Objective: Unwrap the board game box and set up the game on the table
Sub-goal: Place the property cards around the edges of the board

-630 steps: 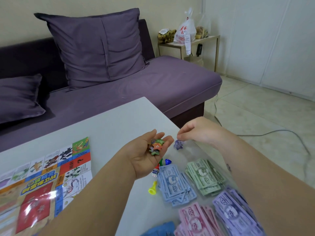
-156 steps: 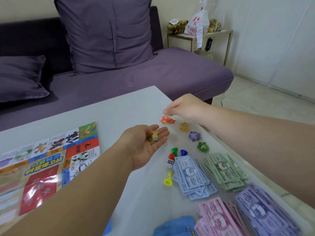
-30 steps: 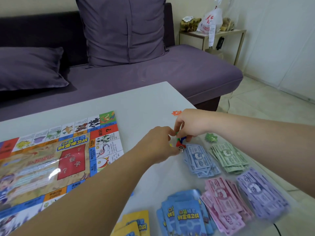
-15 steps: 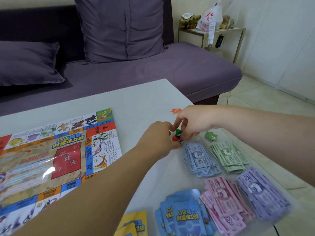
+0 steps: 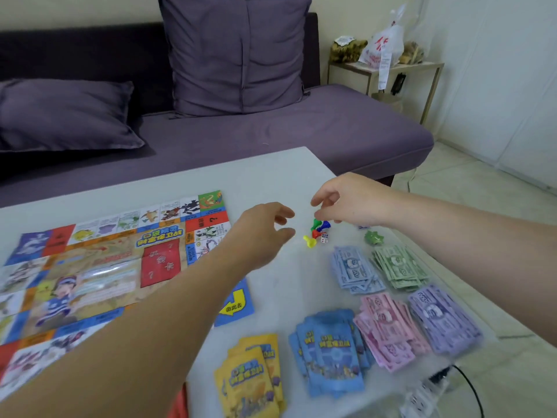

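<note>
White table [image 5: 256,176] is spread with the board [image 5: 105,267] at left, notes [image 5: 394,267] and cards [image 5: 328,354] at right. Pawns [image 5: 318,229] and a die [image 5: 324,238] are clustered between left grip [image 5: 259,233] and right grip [image 5: 349,202], both held apart, empty. A purple sofa [image 5: 301,134] is seen behind, tiled floor [image 5: 482,191] rightward.

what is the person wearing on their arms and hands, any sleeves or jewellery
Nothing worn that shows. The left hand and right hand have no gloves, rings, watch or bracelets, and no sleeve appears on either arm up to the frame edge.
</note>
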